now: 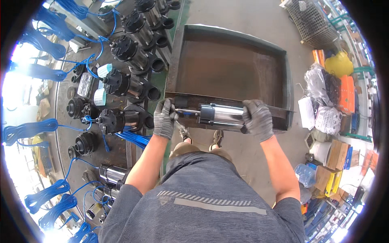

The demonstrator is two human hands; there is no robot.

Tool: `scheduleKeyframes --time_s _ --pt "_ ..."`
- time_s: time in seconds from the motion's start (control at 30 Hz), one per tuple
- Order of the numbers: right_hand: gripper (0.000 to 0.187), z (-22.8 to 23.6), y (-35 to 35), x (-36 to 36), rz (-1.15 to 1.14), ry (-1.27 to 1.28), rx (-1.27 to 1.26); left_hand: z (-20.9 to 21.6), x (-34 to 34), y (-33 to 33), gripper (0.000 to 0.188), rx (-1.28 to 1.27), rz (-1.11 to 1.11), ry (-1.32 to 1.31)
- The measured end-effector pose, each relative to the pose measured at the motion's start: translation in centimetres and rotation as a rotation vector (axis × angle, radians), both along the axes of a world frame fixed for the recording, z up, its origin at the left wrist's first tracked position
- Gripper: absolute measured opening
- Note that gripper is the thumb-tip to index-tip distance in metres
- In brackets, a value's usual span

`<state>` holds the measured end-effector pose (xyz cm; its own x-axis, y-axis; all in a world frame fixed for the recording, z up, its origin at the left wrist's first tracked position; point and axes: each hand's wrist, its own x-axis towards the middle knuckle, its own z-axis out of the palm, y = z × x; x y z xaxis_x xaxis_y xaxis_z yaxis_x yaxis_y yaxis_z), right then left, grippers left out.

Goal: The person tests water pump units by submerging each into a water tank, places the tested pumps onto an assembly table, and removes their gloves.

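Observation:
In front of me a pump motor (pixel 227 114) lies level, with a shiny steel body, a black end collar and a thin metal shaft pointing left. My right hand (pixel 258 120), in a grey glove, is wrapped round the right end of its body. At the tip of the shaft my left hand (pixel 164 119), gloved too, is closed with the fingers round the shaft's end; the grip itself is partly hidden. Beneath and beyond the motor is a large, shallow metal bin (pixel 233 65), its near edge partly covered by the motor.
Along the left runs a dark workbench (pixel 63 97) with a row of upright black-and-steel pumps (pixel 127 84). Coiled blue cables (pixel 30 131) hang at its far side. On the right are bagged goods (pixel 328 119), cardboard boxes (pixel 335 156) and a plastic crate (pixel 312 24). My feet stand on the floor between.

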<state>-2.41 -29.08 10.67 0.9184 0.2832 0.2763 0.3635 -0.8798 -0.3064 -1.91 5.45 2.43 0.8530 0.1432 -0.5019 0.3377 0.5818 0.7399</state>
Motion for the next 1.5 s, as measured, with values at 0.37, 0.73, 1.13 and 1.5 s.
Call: scheduleKeyframes --time_s 0.37,0.73,1.13,1.5 --pt "0.039 -0.8 -3.9 -13.0 -0.186 0.591 0.294 9.4 -2.7 -19.6 0.034 -0.018 -0.543 -0.239" --pt "0.035 -11.2 -31.1 -19.9 -0.852 0.566 0.17 -1.4 -8.1 -8.2 0.029 0.48 -0.562 0.114" --pt "0.043 -20.1 -32.5 -15.4 -0.873 0.551 0.253 -4.2 -17.0 -4.3 0.032 0.682 -0.433 0.308" --pt "0.051 -2.0 -9.3 -3.6 -0.087 0.246 0.388 -4.4 -13.5 -3.8 0.035 0.803 -0.47 0.23"
